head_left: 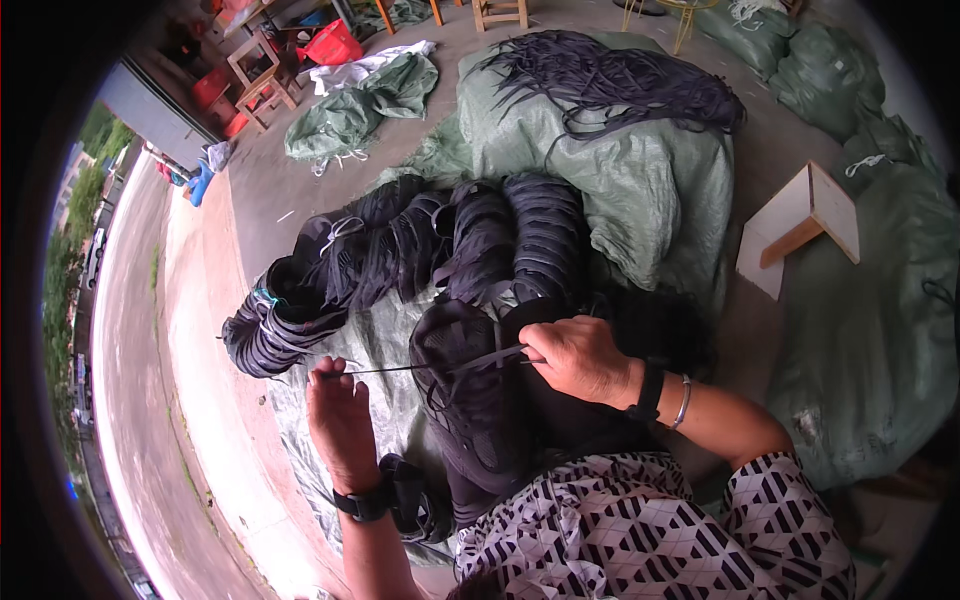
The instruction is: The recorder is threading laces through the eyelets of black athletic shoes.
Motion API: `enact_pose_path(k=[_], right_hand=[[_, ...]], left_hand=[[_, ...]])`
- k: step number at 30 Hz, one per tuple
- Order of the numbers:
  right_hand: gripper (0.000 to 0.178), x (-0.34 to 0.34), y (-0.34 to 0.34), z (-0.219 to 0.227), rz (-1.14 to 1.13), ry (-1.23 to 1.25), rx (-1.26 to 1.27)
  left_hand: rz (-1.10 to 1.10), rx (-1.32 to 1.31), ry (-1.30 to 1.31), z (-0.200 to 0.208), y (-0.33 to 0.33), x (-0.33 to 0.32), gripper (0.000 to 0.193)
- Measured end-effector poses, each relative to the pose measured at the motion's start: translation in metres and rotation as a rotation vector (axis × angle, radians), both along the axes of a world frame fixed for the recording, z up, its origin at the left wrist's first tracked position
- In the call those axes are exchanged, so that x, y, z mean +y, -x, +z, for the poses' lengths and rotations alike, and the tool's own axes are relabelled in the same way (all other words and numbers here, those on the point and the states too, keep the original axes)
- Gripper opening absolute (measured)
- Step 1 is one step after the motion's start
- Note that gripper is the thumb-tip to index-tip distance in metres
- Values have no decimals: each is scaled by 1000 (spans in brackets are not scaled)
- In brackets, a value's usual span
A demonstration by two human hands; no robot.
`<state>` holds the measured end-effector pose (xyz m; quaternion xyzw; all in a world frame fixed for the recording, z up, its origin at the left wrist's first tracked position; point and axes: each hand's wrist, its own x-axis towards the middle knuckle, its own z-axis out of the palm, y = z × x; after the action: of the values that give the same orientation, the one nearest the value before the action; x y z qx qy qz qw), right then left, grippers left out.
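Grey concrete floor [262, 190] spreads under the work spot, with a sunlit road beyond its left side and green woven sacks [875, 340] slumped along the right. Ahead, a large pale-green sack [660, 195] bears a loose heap of dark laces [620, 85], and nearer, on sheeting, lie rows of nested black shoe uppers [550, 235]. One single black upper [462, 405] lies close in front of the person's body, its long axis running away from the patterned clothing [640, 530] and leaning slightly left at the far end. A dark lace [478, 362] is drawn out nearly straight across that axis, side to side, over the upper's farther half; whether it passes through any eyelet cannot be told. The right hand [588, 362] is the nearer one, closed on the lace at the upper's right edge, knuckles up. The left hand [341, 418] stands well apart from the upper's left edge, palm turned inward, thumb and fingertips pinched together on the lace's other end, so the upper sits between the two hands.
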<state>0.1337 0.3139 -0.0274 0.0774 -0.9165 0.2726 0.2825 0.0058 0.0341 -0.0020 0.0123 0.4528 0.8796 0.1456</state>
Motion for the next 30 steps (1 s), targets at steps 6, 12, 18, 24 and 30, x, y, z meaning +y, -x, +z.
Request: enact_pose_path(k=[6, 12, 18, 24, 30], right_hand=[[20, -2, -1, -7, 93, -104, -62], [13, 9, -5, -2, 168, 214, -283], [9, 42, 7, 23, 10, 882, -391], [25, 30, 4, 15, -3, 175, -407], [9, 39, -3, 9, 135, 230, -405]], left_hand=[[169, 145, -43, 7, 13, -24, 27], [305, 102, 97, 26, 13, -34, 30], [181, -50, 79, 14, 7, -36, 18], [80, -16, 27, 6, 16, -46, 19], [313, -51, 302, 19, 7, -36, 21]])
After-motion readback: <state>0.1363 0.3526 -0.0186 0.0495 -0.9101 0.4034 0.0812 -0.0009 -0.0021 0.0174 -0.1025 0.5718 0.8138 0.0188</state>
